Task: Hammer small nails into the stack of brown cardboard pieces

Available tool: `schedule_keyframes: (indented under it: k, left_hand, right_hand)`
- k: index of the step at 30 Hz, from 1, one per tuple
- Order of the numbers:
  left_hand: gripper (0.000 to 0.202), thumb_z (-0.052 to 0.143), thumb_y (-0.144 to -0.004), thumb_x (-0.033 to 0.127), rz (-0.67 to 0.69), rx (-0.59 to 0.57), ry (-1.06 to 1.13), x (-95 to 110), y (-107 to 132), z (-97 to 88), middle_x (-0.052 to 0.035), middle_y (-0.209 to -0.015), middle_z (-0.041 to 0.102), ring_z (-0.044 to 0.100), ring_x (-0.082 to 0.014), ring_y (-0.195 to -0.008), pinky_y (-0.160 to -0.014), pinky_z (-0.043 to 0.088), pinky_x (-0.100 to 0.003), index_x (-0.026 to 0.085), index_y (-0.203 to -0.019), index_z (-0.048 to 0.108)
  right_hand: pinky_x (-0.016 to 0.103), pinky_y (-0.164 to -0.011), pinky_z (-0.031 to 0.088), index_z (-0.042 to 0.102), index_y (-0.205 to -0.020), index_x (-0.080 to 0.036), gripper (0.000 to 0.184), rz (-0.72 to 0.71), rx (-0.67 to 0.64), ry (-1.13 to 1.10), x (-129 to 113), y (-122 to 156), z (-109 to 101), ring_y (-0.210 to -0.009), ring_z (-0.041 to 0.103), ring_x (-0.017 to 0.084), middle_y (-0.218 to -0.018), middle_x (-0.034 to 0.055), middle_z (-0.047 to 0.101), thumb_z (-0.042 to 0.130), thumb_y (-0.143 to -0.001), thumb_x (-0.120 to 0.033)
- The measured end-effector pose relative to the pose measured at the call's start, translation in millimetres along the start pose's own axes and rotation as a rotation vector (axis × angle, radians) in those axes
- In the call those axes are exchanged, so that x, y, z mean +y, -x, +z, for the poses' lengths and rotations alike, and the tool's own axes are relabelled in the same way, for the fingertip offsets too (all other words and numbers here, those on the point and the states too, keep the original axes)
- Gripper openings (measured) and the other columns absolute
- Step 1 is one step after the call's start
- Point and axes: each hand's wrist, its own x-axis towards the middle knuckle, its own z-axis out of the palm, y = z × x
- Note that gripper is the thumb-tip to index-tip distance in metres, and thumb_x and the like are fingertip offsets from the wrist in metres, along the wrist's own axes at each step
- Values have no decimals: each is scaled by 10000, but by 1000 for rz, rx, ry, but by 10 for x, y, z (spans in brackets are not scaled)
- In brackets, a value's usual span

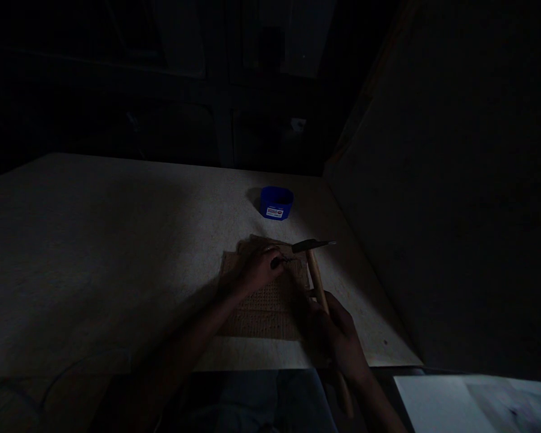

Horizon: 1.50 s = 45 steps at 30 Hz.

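Observation:
My right hand is wrapped round the wooden handle of a hammer. The hammer's dark metal head is raised beside my left hand, its thin end pointing right. My left hand is closed in a pinch over a brown cardboard piece, and a small dark thing shows at its fingertips, too dim to name. Rows of small marks or holes cover the middle of the cardboard, which lies flat under both hands.
Beyond the cardboard, a blue tub with a white label stands on the pale table. A dark upright panel borders the right side. White sheets lie at the lower right, and a thin cable at the lower left.

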Motion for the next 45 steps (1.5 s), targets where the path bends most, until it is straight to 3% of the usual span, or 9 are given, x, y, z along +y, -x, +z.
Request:
schedule_keyframes:
  k: [3,6,10,14,18,26,36,40,45]
  left_hand:
    - [80,663,-821,130,10,19,19,-6,5,7,-31,-968,705,658,-200,-951,-878,534,-356,208,-836,657]
    - [105,669,-817,119,6,31,35,-16,10,27,-28,-993,711,664,-199,-977,-893,540,-359,211,-866,664]
    - [142,682,-825,143,-41,4,57,6,19,4,-33,-1000,729,685,-199,-967,-891,559,-364,208,-951,687]
    - [329,699,-818,152,-101,-75,127,2,32,-100,-31,-1128,743,697,-194,-1037,-925,569,-354,227,-1138,675]
    - [230,669,-829,125,-108,-103,154,-60,30,-173,-29,-1088,762,708,-186,-1030,-949,562,-363,222,-1031,717]
    - [113,674,-837,138,-97,-14,166,-94,18,-80,-37,-1033,765,707,-183,-999,-942,559,-374,205,-912,724]
    - [86,663,-847,140,-67,-28,117,-10,-15,-90,-40,-1001,744,695,-186,-970,-911,547,-356,194,-902,702]
    - [93,668,-834,128,-60,-11,118,-56,-10,-52,-41,-1001,737,691,-182,-967,-902,552,-361,191,-899,687]
    - [89,653,-839,124,-37,-13,122,-50,-6,-58,-32,-980,736,688,-177,-959,-896,552,-351,196,-879,690]
  right_hand:
    - [184,-343,371,656,-1088,-193,433,172,-4,-232,135,-48,-24,-376,399,85,-509,-84,478,679,-843,-550]
    - [155,-223,249,600,-1131,-201,489,299,-8,-468,310,-115,-71,-258,209,48,-418,-163,312,715,-813,-554]
    - [152,-201,291,594,-1105,-210,476,269,10,-641,457,-206,-158,-240,197,32,-423,-164,362,777,-768,-492]
    - [143,-199,307,605,-1068,-215,417,257,14,-735,487,-266,-201,-244,223,29,-441,-153,405,800,-757,-413]
    - [134,-194,296,601,-1077,-212,405,264,-13,-779,516,-274,-182,-236,222,24,-439,-155,410,796,-770,-390]
    - [135,-195,299,591,-1092,-215,397,266,-61,-760,558,-251,-157,-233,224,26,-441,-160,390,776,-800,-409]
    - [130,-212,272,563,-1104,-215,493,304,-6,-628,493,-237,-141,-232,222,23,-439,-163,399,786,-752,-480]
    - [137,-228,274,554,-1082,-213,514,287,1,-482,359,-170,-96,-251,248,33,-442,-158,387,751,-758,-561]
    - [151,-275,265,604,-1149,-192,498,210,-100,-181,168,-40,-93,-331,340,50,-568,-84,489,673,-842,-579]
